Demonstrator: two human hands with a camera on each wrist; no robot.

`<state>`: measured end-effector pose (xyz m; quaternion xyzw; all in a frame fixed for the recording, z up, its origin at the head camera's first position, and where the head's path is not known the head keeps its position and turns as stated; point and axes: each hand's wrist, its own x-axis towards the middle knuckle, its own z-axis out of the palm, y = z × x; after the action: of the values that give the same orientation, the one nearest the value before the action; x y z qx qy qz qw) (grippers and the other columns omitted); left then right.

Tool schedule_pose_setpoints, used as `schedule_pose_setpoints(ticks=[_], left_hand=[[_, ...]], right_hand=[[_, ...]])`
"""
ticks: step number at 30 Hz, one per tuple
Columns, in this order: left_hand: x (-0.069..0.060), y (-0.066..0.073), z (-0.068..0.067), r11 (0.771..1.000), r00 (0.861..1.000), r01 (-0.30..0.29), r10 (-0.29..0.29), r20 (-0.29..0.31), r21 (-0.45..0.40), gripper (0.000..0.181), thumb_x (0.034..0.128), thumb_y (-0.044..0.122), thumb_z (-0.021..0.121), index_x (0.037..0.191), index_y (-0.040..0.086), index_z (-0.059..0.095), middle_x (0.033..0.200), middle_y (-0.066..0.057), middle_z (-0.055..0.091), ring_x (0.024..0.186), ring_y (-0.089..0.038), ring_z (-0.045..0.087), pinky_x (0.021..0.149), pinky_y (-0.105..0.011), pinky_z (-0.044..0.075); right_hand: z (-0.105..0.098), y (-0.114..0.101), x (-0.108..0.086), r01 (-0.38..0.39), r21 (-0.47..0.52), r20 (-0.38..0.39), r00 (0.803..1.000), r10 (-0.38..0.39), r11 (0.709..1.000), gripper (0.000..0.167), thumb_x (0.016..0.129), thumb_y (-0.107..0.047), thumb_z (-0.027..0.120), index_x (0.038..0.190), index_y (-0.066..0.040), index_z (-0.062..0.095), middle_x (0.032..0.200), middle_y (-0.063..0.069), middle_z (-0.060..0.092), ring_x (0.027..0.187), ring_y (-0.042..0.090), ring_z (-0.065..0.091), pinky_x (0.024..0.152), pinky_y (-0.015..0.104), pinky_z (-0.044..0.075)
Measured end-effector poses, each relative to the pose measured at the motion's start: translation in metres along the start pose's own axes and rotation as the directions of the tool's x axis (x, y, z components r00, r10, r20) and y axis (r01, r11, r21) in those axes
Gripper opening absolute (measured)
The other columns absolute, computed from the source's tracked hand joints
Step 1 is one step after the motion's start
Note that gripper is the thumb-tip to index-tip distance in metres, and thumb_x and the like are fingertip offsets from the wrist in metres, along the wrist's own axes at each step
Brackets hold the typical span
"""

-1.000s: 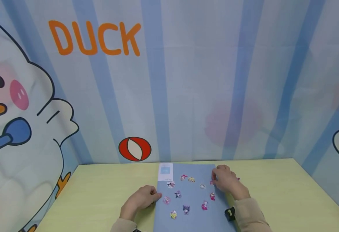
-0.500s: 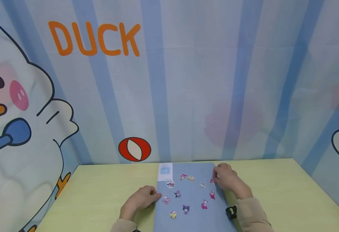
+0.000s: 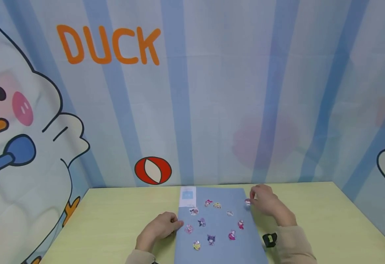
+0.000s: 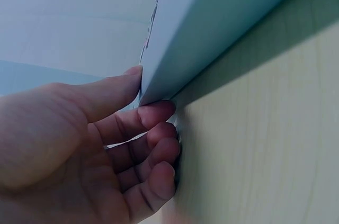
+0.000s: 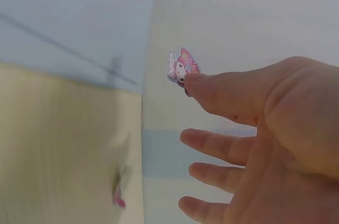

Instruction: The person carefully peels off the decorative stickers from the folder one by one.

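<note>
A light blue board with several small cartoon stickers lies on the table. At its left edge my left hand pinches the board; in the left wrist view the thumb of that hand is on the top face, with the index finger against the side. Over the board's upper right edge, my right hand holds a small pink sticker by the fingertips. The right wrist view has the thumb of this hand over the pink and white sticker, its other fingers extended; the index finger is hidden.
A white card is at the board's upper left corner. Another small pink piece lies on the pale wood table beside the board in the right wrist view. Behind the table hangs a blue striped curtain with duck pictures.
My right hand has moved to the right, off the board's upper right part, and the pink sticker at its fingertips has shifted right with it. My left hand has stayed at the left edge.
</note>
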<state>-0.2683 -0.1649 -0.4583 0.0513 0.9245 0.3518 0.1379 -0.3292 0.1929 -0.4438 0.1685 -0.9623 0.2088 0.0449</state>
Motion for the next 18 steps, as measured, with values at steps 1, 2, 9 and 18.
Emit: schedule_pose_setpoints(ticks=[1, 2, 9, 18], left_hand=[[0.000, 0.000, 0.000, 1.000, 1.000, -0.003, 0.003, 0.000, 0.002, 0.029, 0.0966, 0.028, 0.062, 0.076, 0.008, 0.056, 0.066, -0.001, 0.050, 0.061, -0.015, 0.046, 0.058, -0.029, 0.037], [0.000, 0.000, 0.000, 1.000, 1.000, -0.004, 0.004, 0.001, 0.002, 0.029, 0.0966, 0.028, 0.062, 0.076, 0.008, 0.056, 0.065, -0.001, 0.050, 0.061, -0.015, 0.046, 0.058, -0.029, 0.037], [-0.001, 0.000, -0.002, 1.000, 1.000, 0.002, -0.002, 0.008, -0.001, 0.028, 0.0968, 0.028, 0.062, 0.078, 0.008, 0.056, 0.064, -0.001, 0.049, 0.061, -0.015, 0.046, 0.059, -0.030, 0.037], [-0.001, 0.001, 0.000, 1.000, 1.000, 0.008, -0.008, 0.009, 0.002, 0.028, 0.0968, 0.028, 0.062, 0.078, 0.008, 0.056, 0.065, -0.001, 0.050, 0.062, -0.015, 0.046, 0.059, -0.030, 0.037]], right_hand=[[-0.002, 0.003, -0.001, -0.005, 0.007, 0.000, 1.000, 0.005, 1.000, 0.015, 0.091, -0.009, 0.064, 0.079, -0.010, 0.055, 0.095, 0.011, 0.057, 0.099, 0.038, 0.050, 0.083, 0.054, 0.041], [-0.005, 0.006, -0.001, -0.018, 0.014, 0.001, 1.000, 0.018, 1.000, 0.015, 0.092, -0.010, 0.064, 0.080, -0.010, 0.055, 0.097, 0.013, 0.058, 0.101, 0.040, 0.050, 0.083, 0.055, 0.041], [-0.022, 0.032, -0.009, -0.120, 0.046, 0.018, 0.993, 0.119, 0.992, 0.018, 0.095, -0.017, 0.062, 0.082, -0.006, 0.055, 0.095, 0.016, 0.056, 0.093, 0.039, 0.048, 0.080, 0.051, 0.038], [-0.029, 0.079, -0.033, -0.354, 0.046, 0.081, 0.933, 0.349, 0.934, 0.024, 0.097, -0.029, 0.056, 0.084, -0.009, 0.051, 0.090, 0.011, 0.053, 0.091, 0.041, 0.045, 0.071, 0.061, 0.035]])
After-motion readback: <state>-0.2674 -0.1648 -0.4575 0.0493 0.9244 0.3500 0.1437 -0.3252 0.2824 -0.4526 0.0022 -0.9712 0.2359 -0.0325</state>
